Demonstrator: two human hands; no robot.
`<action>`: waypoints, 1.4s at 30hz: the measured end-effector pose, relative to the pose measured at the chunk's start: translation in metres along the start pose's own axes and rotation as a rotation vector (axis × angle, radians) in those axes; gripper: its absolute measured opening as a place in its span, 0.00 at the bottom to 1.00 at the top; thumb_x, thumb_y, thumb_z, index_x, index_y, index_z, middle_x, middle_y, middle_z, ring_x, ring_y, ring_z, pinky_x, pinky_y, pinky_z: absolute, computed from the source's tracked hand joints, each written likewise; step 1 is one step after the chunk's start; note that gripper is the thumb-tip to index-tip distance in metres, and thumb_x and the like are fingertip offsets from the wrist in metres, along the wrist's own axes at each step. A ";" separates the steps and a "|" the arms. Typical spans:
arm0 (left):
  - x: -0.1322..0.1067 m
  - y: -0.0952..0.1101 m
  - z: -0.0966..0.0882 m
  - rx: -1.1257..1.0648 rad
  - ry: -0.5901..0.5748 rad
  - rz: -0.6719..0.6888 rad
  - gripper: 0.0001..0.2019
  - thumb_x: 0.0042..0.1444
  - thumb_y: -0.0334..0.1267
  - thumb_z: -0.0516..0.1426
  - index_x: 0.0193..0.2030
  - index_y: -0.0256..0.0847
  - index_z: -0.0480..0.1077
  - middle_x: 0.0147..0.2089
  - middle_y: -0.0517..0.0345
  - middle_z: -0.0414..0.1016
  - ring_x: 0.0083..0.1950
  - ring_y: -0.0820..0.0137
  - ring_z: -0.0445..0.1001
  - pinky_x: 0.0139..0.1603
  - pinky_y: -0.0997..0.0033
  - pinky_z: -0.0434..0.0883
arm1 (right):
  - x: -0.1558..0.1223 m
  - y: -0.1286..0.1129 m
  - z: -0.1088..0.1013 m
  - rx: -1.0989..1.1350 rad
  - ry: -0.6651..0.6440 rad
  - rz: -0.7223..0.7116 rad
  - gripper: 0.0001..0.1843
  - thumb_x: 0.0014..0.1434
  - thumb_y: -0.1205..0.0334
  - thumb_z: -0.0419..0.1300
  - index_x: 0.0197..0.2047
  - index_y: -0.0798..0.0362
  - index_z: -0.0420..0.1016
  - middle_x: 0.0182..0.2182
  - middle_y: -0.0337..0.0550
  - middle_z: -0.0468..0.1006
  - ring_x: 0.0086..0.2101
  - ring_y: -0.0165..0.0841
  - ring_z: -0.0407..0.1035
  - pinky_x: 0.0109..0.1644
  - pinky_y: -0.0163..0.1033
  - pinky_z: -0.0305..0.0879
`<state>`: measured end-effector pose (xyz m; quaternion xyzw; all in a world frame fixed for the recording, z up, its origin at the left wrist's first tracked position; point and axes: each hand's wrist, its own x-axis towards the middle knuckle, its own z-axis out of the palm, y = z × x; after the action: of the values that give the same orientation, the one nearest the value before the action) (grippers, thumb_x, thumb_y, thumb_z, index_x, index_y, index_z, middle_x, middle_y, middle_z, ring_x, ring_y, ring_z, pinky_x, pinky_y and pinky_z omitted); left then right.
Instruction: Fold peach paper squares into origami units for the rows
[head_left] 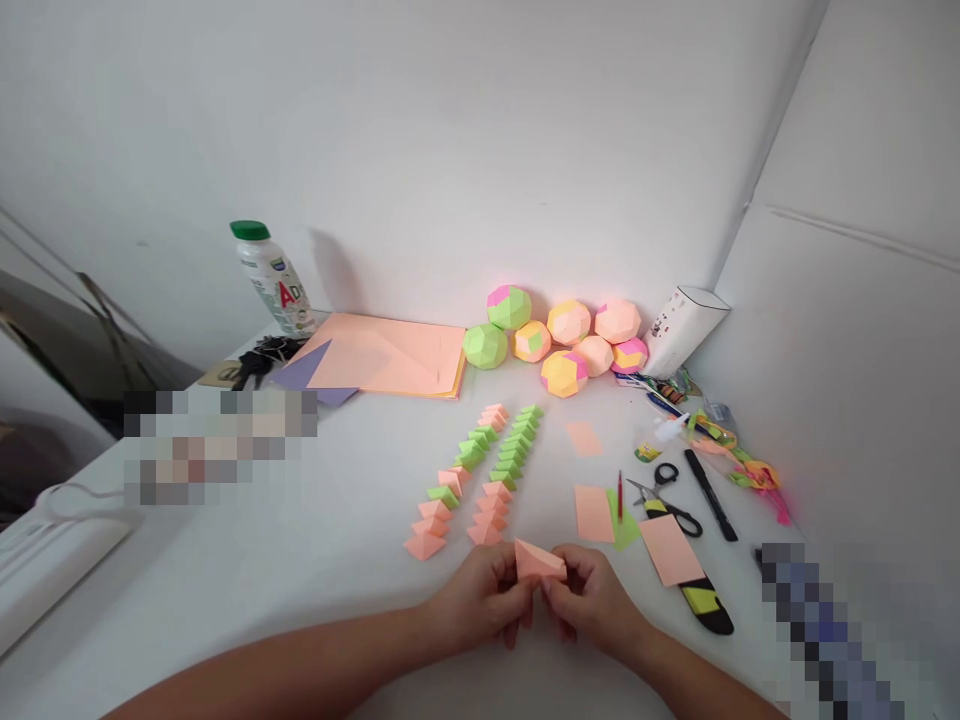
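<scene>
My left hand point(487, 600) and my right hand point(596, 600) pinch a partly folded piece of salmon-coloured paper point(536, 563) from its two sides. Just beyond my hands, two rows of folded paper units point(517, 440) in salmon and green stretch away over the white table. To the right lie salmon sheets point(594, 514), a green sheet point(625, 529) and a red pencil-like stick point(620, 497). Another salmon sheet point(671, 550) rests across a black-and-yellow cutter point(703, 600). Scissors point(666, 492) sit behind it.
Several faceted paper balls point(568, 323) stand against the back wall. Left of them are large salmon sheets point(390, 355) over purple paper point(304, 370), and a white bottle point(276, 280). A black pen-like tool point(709, 495), small glue bottle point(670, 430) and white box point(682, 330) are on the right.
</scene>
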<state>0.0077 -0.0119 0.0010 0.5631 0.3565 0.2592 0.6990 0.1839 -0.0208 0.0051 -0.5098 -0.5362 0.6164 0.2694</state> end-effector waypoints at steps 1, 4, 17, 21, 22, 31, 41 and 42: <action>0.000 0.000 0.000 0.006 -0.006 0.005 0.13 0.57 0.43 0.54 0.27 0.37 0.66 0.22 0.63 0.69 0.17 0.79 0.66 0.18 0.81 0.62 | 0.000 0.000 0.000 -0.006 0.006 0.000 0.11 0.51 0.57 0.60 0.26 0.55 0.64 0.13 0.30 0.65 0.12 0.22 0.58 0.15 0.28 0.53; 0.000 0.002 -0.001 0.004 -0.029 0.014 0.17 0.57 0.48 0.53 0.26 0.37 0.66 0.21 0.62 0.70 0.16 0.79 0.66 0.18 0.81 0.62 | 0.001 0.001 -0.003 -0.021 0.000 0.000 0.11 0.51 0.58 0.60 0.27 0.55 0.64 0.12 0.29 0.65 0.12 0.22 0.58 0.15 0.27 0.52; 0.001 0.011 -0.002 -0.008 0.020 -0.057 0.23 0.53 0.57 0.54 0.24 0.36 0.67 0.18 0.61 0.70 0.16 0.78 0.65 0.17 0.80 0.61 | 0.005 0.001 -0.010 0.115 -0.064 0.009 0.22 0.50 0.45 0.62 0.25 0.55 0.63 0.15 0.35 0.72 0.11 0.23 0.59 0.13 0.28 0.51; 0.001 0.013 -0.001 0.012 0.019 -0.079 0.21 0.54 0.55 0.53 0.22 0.37 0.64 0.17 0.62 0.69 0.16 0.77 0.65 0.17 0.80 0.61 | 0.005 0.003 -0.010 0.090 -0.045 0.003 0.20 0.52 0.46 0.61 0.25 0.55 0.64 0.12 0.34 0.70 0.10 0.23 0.58 0.14 0.28 0.51; 0.001 0.013 -0.001 0.013 0.011 -0.076 0.21 0.54 0.54 0.53 0.22 0.37 0.64 0.16 0.63 0.68 0.16 0.78 0.65 0.17 0.80 0.61 | 0.005 0.003 -0.009 0.076 -0.040 0.007 0.20 0.51 0.47 0.61 0.25 0.55 0.64 0.11 0.33 0.68 0.10 0.24 0.58 0.14 0.28 0.52; 0.000 0.002 -0.002 -0.020 -0.015 -0.035 0.10 0.55 0.40 0.55 0.27 0.37 0.67 0.20 0.63 0.70 0.16 0.79 0.66 0.17 0.81 0.63 | 0.002 -0.001 -0.003 -0.012 -0.011 0.004 0.07 0.49 0.62 0.59 0.26 0.55 0.65 0.11 0.29 0.65 0.11 0.24 0.59 0.15 0.28 0.53; 0.002 0.006 -0.006 -0.088 0.039 -0.067 0.17 0.55 0.48 0.54 0.23 0.38 0.63 0.16 0.65 0.68 0.13 0.78 0.65 0.16 0.80 0.60 | 0.002 -0.013 -0.019 0.087 0.087 -0.113 0.11 0.55 0.57 0.58 0.28 0.53 0.62 0.14 0.31 0.67 0.15 0.25 0.60 0.19 0.30 0.58; 0.001 0.007 -0.006 -0.089 0.032 -0.062 0.16 0.55 0.48 0.54 0.24 0.38 0.64 0.16 0.65 0.68 0.13 0.78 0.65 0.16 0.80 0.60 | 0.002 -0.012 -0.017 0.066 0.051 -0.104 0.11 0.55 0.55 0.59 0.31 0.54 0.63 0.16 0.32 0.68 0.16 0.25 0.61 0.19 0.30 0.58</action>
<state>0.0040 -0.0054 0.0068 0.5158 0.3733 0.2621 0.7252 0.1963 -0.0089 0.0172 -0.4875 -0.5342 0.6061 0.3312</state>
